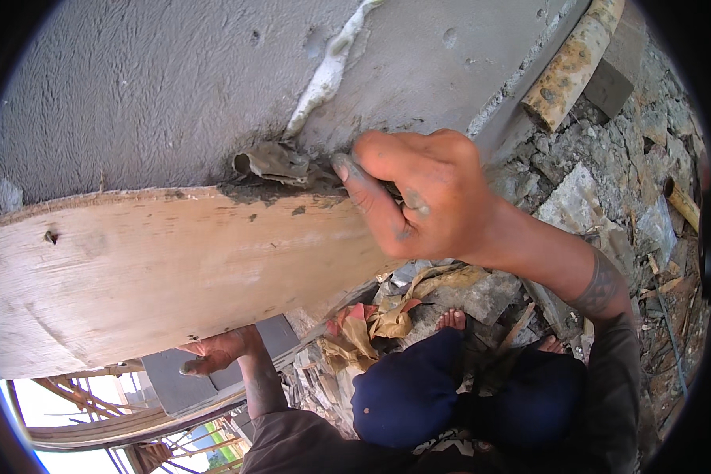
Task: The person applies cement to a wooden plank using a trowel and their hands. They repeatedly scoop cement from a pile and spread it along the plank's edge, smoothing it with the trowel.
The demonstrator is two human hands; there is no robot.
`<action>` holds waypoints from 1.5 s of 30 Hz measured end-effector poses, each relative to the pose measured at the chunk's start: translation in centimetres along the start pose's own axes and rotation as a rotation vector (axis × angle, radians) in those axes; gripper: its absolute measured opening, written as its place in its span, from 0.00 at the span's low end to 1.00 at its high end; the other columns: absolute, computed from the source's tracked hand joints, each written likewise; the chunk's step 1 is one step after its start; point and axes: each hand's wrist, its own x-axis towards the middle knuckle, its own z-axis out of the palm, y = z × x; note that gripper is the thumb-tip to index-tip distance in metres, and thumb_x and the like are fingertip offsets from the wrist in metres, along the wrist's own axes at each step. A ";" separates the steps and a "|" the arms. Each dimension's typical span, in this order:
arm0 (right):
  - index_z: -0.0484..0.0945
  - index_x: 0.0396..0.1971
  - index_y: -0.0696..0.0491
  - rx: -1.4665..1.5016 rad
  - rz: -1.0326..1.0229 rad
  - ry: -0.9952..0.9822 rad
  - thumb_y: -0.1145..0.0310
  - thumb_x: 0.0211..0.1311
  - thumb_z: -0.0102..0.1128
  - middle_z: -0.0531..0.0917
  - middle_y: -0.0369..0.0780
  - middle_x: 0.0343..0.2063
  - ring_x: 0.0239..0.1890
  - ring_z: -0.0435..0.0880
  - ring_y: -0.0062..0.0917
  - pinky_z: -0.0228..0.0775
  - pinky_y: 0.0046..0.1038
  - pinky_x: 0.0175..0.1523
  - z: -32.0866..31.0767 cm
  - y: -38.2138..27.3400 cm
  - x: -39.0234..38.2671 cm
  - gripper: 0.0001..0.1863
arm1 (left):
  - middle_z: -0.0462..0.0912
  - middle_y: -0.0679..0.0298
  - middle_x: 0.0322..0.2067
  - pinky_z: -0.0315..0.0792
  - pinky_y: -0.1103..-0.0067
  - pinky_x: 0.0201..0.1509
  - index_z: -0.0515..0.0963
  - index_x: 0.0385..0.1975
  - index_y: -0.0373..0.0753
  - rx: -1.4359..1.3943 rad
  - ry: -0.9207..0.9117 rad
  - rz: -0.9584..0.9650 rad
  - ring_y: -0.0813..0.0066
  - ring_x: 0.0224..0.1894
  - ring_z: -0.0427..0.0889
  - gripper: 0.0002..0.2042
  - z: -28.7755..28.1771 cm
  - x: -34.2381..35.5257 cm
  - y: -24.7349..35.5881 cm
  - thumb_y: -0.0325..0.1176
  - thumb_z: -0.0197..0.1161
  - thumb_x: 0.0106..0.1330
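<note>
A long pale plywood board lies with its upper edge against a grey plastered wall. At that joint sits a scrap of crumpled grey paper, smeared with wet mortar. My right hand is closed, thumb and forefinger pinched at the right end of the paper, beside the board's edge. Mortar smudges mark its knuckles and thumb. At the board's lower edge is my left hand, partly hidden by the board. Its thumb sticks out, but the other fingers are mostly covered, so their grip does not show.
A white foam-like strip runs down the wall. On the right, a stained pipe-like piece leans over broken rubble. Torn brown paper lies by my bare feet. Below left are a grey panel and timber poles.
</note>
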 end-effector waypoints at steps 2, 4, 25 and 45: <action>0.73 0.24 0.57 0.011 -0.013 -0.027 0.76 0.56 0.66 0.76 0.45 0.15 0.19 0.80 0.43 0.70 0.39 0.24 -0.2 0.2 0.1 0.09 | 0.75 0.52 0.63 0.78 0.55 0.63 0.64 0.70 0.39 0.338 0.199 0.039 0.59 0.63 0.78 0.40 -0.1 -0.5 -0.4 0.69 0.47 0.72; 0.73 0.24 0.57 0.025 -0.035 -0.090 0.77 0.57 0.67 0.76 0.45 0.15 0.19 0.79 0.44 0.69 0.38 0.24 -0.9 0.3 0.7 0.09 | 0.74 0.53 0.63 0.77 0.55 0.64 0.65 0.69 0.39 0.474 0.322 0.043 0.59 0.64 0.77 0.40 0.3 -0.8 -0.9 0.70 0.47 0.72; 0.73 0.26 0.53 -0.042 -0.223 0.066 0.76 0.52 0.69 0.75 0.40 0.15 0.17 0.79 0.37 0.68 0.34 0.22 -0.7 0.1 2.6 0.10 | 0.68 0.47 0.68 0.75 0.55 0.65 0.56 0.75 0.38 0.186 0.189 -0.018 0.55 0.67 0.73 0.49 1.1 -0.6 0.0 0.72 0.53 0.64; 0.72 0.23 0.54 -0.141 -0.140 0.077 0.78 0.55 0.68 0.77 0.41 0.15 0.18 0.80 0.37 0.68 0.33 0.23 -5.5 -2.7 3.8 0.11 | 0.62 0.54 0.72 0.72 0.53 0.69 0.51 0.77 0.46 0.349 0.280 0.041 0.54 0.71 0.69 0.45 2.4 0.5 -1.6 0.69 0.52 0.68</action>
